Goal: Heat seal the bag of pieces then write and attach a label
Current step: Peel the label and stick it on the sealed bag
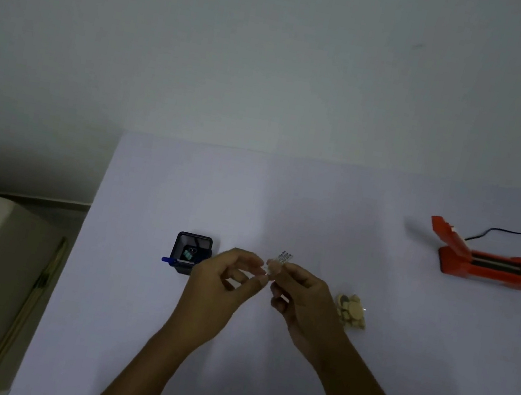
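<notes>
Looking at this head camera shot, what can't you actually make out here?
- Label: writing too small and blurred to read; fingertips of left hand and right hand cover its lower part.
- Bag of pieces: the seal is too small and dim to judge.
- Black holder: contents mostly hidden by its walls.
- Heat sealer: cord runs off the right edge.

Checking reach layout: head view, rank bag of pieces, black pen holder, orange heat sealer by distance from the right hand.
1. Bag of pieces: just right of the right hand, on the table.
2. Black pen holder: left, beyond the left hand.
3. Orange heat sealer: far right, lid open.
</notes>
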`<control>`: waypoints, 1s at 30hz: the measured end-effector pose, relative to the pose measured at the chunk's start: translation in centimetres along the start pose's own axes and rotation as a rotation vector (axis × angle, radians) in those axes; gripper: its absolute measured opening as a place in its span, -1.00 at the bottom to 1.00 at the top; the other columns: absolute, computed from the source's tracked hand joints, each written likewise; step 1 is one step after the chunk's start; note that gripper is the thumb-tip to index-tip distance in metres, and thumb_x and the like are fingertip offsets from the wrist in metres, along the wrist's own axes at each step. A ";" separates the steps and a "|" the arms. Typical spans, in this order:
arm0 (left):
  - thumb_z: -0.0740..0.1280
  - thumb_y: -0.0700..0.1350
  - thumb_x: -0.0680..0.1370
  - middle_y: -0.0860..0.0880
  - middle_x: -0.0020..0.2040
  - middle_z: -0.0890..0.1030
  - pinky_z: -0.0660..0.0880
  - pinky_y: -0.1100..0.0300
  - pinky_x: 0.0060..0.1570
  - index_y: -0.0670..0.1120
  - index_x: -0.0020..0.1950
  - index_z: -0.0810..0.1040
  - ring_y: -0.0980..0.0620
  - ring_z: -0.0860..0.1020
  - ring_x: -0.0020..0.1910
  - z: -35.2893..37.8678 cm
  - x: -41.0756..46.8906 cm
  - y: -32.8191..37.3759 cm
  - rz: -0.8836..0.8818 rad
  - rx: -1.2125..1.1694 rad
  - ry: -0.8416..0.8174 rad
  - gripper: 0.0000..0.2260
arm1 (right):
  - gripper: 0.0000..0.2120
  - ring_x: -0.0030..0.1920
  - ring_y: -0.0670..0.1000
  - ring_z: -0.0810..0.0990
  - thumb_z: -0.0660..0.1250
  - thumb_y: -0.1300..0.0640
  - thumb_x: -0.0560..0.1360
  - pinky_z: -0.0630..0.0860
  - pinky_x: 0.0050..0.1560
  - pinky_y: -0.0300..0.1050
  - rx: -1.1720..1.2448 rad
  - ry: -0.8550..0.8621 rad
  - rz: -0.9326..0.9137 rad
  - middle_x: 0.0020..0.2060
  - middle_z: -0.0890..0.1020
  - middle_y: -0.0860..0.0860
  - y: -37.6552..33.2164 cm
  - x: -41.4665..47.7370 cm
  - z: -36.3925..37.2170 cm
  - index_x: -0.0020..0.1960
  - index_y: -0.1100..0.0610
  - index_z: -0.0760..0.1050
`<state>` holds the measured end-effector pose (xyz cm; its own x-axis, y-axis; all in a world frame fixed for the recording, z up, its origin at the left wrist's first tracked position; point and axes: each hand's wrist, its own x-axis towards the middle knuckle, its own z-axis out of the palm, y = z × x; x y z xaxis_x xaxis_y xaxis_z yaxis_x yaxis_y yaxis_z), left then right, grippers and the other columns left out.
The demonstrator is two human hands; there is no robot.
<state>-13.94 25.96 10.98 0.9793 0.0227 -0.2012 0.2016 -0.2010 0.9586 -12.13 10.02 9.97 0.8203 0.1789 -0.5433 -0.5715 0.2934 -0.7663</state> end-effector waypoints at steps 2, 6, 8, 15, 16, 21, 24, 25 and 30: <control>0.46 -0.14 0.46 0.09 -0.17 0.68 0.55 0.28 -0.27 0.01 -0.03 0.63 0.09 0.63 -0.22 0.5 -0.4 2.1 0.026 -0.031 0.013 -0.88 | -0.80 -0.28 -0.01 0.47 0.43 0.13 0.44 0.42 -0.20 -0.09 -0.025 -0.035 -0.042 -0.23 0.57 0.15 -1.4 -1.6 0.0 -0.04 0.24 0.69; 0.44 -0.21 0.47 0.01 -0.23 0.69 0.52 0.28 -0.33 -0.09 -0.04 0.63 0.00 0.64 -0.27 1.2 -1.1 5.2 0.061 -0.090 0.052 -0.90 | -0.84 -0.31 0.01 0.46 0.43 0.14 0.45 0.41 -0.25 -0.08 -0.079 -0.035 -0.136 -0.23 0.61 0.18 -3.7 -3.8 -0.2 -0.04 0.19 0.71; 0.43 -0.21 0.47 0.01 -0.25 0.68 0.52 0.26 -0.34 -0.10 -0.03 0.63 0.00 0.63 -0.29 1.8 -1.7 6.8 0.077 -0.104 0.065 -0.90 | -0.85 -0.33 0.03 0.45 0.44 0.14 0.44 0.41 -0.31 -0.11 -0.117 -0.041 -0.193 -0.25 0.58 0.22 -4.9 -4.7 -0.6 -0.05 0.18 0.71; 0.42 -0.23 0.48 -0.03 -0.22 0.68 0.51 0.25 -0.37 -0.10 -0.02 0.63 0.02 0.60 -0.32 3.7 -3.4 10.7 0.144 -0.128 0.112 -0.90 | -0.93 -0.41 0.02 0.37 0.47 0.21 0.44 0.34 -0.44 -0.17 -0.170 -0.093 -0.295 -0.36 0.51 0.22 -8.6 -6.9 -2.1 -0.10 0.13 0.72; 0.42 -0.24 0.48 -0.03 -0.22 0.68 0.50 0.26 -0.37 -0.10 -0.02 0.64 0.03 0.59 -0.33 4.1 -3.6 11.1 0.151 -0.130 0.118 -0.90 | -0.92 -0.42 0.00 0.37 0.48 0.22 0.44 0.34 -0.45 -0.19 -0.173 -0.097 -0.290 -0.37 0.52 0.20 -9.1 -7.2 -2.4 -0.11 0.09 0.73; 0.41 -0.28 0.49 -0.05 -0.22 0.67 0.47 0.32 -0.37 -0.11 -0.02 0.64 0.03 0.57 -0.35 6.1 -5.0 12.5 0.176 -0.132 0.138 -0.88 | -0.87 -0.45 -0.06 0.41 0.48 0.26 0.44 0.35 -0.50 -0.24 -0.211 -0.107 -0.259 -0.42 0.60 0.05 -10.2 -8.7 -4.1 -0.12 0.05 0.72; 0.42 -0.26 0.48 -0.04 -0.23 0.68 0.47 0.31 -0.37 -0.09 -0.02 0.64 0.02 0.58 -0.34 7.3 -5.9 12.7 0.184 -0.111 0.149 -0.88 | -0.89 -0.46 -0.07 0.39 0.48 0.27 0.43 0.33 -0.50 -0.23 -0.208 -0.115 -0.249 -0.43 0.59 0.05 -10.4 -9.8 -5.1 -0.13 0.08 0.71; 0.43 -0.26 0.47 -0.03 -0.23 0.68 0.48 0.31 -0.37 -0.08 -0.03 0.64 0.02 0.58 -0.34 7.6 -6.2 12.8 0.182 -0.106 0.155 -0.88 | -0.90 -0.46 -0.07 0.38 0.48 0.26 0.43 0.32 -0.50 -0.23 -0.202 -0.117 -0.251 -0.44 0.57 0.04 -10.4 -10.1 -5.3 -0.12 0.09 0.70; 0.45 -0.25 0.46 0.01 -0.22 0.68 0.53 0.14 -0.35 -0.04 -0.05 0.63 0.01 0.57 -0.32 9.2 -7.7 13.4 0.203 -0.048 0.213 -0.86 | -0.90 -0.46 -0.07 0.38 0.46 0.28 0.46 0.31 -0.51 -0.25 -0.231 -0.127 -0.273 -0.44 0.60 0.00 -10.6 -11.9 -6.6 -0.06 0.13 0.68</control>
<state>-18.94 14.04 23.53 0.9806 0.1926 0.0371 -0.0027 -0.1757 0.9844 -15.99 -1.41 22.37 0.9310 0.2428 -0.2725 -0.3094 0.1291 -0.9421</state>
